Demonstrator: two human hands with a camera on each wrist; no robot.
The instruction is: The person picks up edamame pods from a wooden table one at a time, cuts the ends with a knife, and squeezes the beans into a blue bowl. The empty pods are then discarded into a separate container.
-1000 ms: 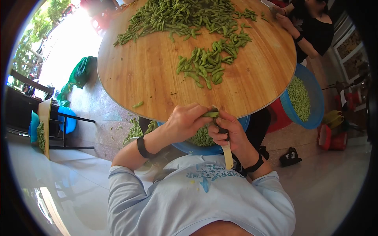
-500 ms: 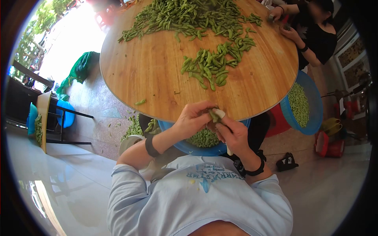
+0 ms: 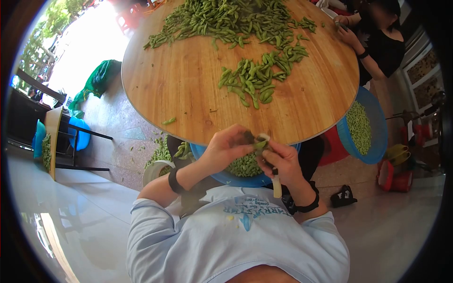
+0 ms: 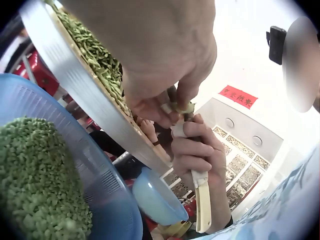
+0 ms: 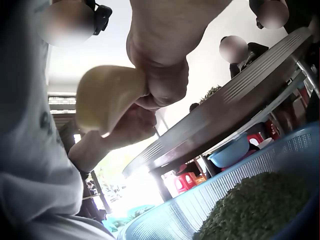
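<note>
My left hand and right hand meet just off the table's near edge, above a blue basket of shelled green beans. Between the fingertips is a green edamame pod, pinched by the left thumb and fingers. Curled fingers of the right hand grip a knife with a cream handle, whose butt points down toward my shirt. In the left wrist view the handle sticks out below the right fist, and a pale wrap covers one finger. Most of the blade is hidden by the fingers.
A large pile of edamame pods covers the far part of the round wooden table, with a smaller cluster nearer. Another blue basket of beans stands at right, below a seated person. A white bucket sits at left.
The hands first turned the pod and tucked the knife handle in; now the handle shows again and the left fingers have drawn slightly apart from the right. The view has shifted a little.
</note>
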